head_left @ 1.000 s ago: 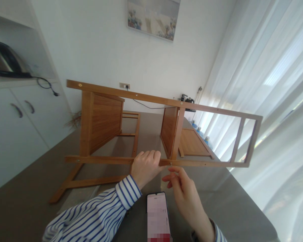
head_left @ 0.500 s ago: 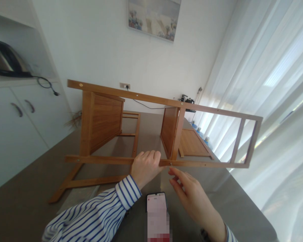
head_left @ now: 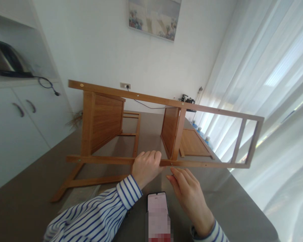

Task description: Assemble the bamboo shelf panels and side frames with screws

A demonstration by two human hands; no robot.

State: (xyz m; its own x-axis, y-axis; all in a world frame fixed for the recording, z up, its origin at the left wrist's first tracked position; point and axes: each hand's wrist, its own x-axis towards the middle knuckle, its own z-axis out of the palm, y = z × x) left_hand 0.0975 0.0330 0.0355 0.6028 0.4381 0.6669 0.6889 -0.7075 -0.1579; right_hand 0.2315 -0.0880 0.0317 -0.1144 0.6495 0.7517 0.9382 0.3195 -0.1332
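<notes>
Head view: wooden frame (head_left: 179,134) stands on counter (head_left: 232,201). Left hand (head_left: 146,169) has fingers wrapped round near rail (head_left: 192,164); right hand (head_left: 188,188) has fingers bent together just below post joint, cannot tell if pinching anything. Risk: slack left grip could let frame twist; small part, if dropped, could hit phone (head_left: 157,205).

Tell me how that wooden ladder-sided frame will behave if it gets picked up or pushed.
The wooden frame will probably stay stiff, its straight rails being tied by crosspieces. It looks fairly light for its size, given its wide openings. It seems unlikely to roll, having squared edges.
</notes>
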